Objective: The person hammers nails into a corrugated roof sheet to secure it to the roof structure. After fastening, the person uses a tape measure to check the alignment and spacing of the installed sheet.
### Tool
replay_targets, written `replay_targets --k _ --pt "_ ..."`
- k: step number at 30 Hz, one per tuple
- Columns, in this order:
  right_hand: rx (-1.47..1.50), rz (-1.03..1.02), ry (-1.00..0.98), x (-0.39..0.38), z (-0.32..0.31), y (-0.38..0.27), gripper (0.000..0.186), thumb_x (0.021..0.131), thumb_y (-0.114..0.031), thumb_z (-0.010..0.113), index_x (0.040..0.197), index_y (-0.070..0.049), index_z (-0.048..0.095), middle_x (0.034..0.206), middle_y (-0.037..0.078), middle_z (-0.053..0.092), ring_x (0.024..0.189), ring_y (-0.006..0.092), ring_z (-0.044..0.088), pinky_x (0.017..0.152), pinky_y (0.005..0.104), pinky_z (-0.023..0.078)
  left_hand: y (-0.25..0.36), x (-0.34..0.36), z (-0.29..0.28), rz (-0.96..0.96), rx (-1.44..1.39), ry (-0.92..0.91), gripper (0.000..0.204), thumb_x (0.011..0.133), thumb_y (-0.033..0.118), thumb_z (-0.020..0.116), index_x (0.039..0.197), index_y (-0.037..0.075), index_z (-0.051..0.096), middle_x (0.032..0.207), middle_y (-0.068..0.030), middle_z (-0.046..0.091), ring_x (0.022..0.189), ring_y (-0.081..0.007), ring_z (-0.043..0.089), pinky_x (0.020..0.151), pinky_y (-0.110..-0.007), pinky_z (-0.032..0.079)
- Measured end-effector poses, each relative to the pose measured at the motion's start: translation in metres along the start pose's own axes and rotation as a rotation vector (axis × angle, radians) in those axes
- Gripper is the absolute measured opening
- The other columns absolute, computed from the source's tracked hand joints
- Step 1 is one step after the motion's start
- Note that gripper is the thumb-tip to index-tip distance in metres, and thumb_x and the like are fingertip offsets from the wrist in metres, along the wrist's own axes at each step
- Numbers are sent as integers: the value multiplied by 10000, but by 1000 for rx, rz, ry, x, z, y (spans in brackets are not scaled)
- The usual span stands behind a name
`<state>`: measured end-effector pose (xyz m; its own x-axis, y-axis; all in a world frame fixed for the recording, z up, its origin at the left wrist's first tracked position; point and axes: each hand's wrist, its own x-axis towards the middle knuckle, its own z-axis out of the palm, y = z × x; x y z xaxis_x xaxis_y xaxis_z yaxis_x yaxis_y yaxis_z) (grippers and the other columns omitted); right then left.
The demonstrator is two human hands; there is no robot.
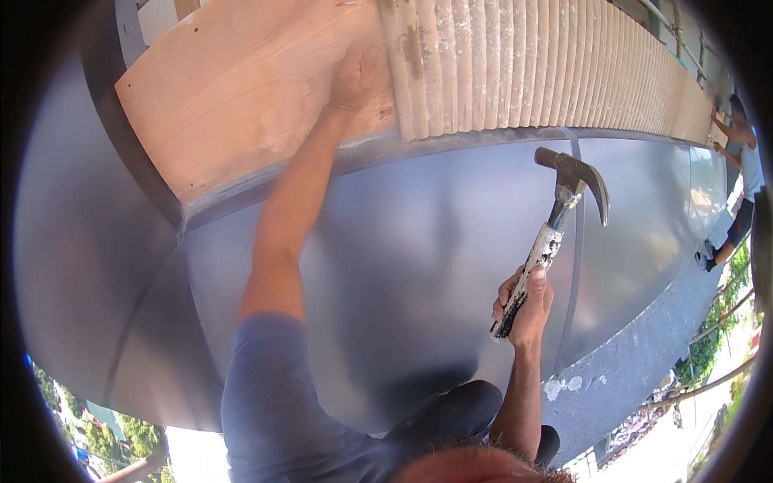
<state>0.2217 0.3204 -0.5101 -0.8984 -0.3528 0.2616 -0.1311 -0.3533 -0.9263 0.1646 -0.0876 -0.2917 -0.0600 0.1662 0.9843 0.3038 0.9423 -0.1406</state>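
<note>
My right hand (527,310) grips a claw hammer (541,245) by its worn white-and-black handle. The steel head points up and its curved claw faces right, in front of the shiny metal cladding. My left arm reaches up and forward. At its end, my left hand (357,79) is closed against a thin plywood board (250,88), close beside the left edge of a ribbed, whitish-stained wooden panel (531,68). Anything inside those fingers is hidden. The hammer head is below the ribbed panel and apart from it.
Smooth grey metal cladding (386,241) curves below the boards, with seams. A dark metal strip (121,129) borders the plywood at left. At far right, another person (749,169) stands on the grey ledge (628,362), hands at the boards. Poles (700,390) and greenery show beyond the drop.
</note>
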Motion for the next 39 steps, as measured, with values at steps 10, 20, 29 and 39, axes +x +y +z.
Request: replay_targets --k 10,20,29,39 --pt "169 569 -2 -53 8 -29 676 963 -705 507 915 -32 491 614 78 521 433 171 527 391 296 427 122 -55 -56 -1325 -1926 -57 568 1024 196 602 1535 318 388 1183 42 637 613 -17 488 1071 -679 450" --pt "36 828 163 -67 26 -134 600 992 -650 510 913 -56 488 632 62 524 428 163 500 385 296 415 302 3 -188 -2418 -1062 -261 166 1025 28 508 1181 82 497 1285 -169 581 1235 -276 587 1047 -385 497" --pt "208 772 182 26 123 -120 584 995 -644 514 924 -64 482 639 46 515 470 141 537 413 283 433 -52 266 -189 -364 200 -693 255 1094 169 492 1104 -24 657 916 -124 717 694 -124 608 631 -274 495" --pt "577 496 418 85 284 -79 627 968 -681 522 976 -55 482 709 66 541 545 138 542 454 294 464 -123 270 -197 -232 211 -1014 331 1075 260 533 933 -15 651 804 -68 649 695 -151 586 637 -298 469"
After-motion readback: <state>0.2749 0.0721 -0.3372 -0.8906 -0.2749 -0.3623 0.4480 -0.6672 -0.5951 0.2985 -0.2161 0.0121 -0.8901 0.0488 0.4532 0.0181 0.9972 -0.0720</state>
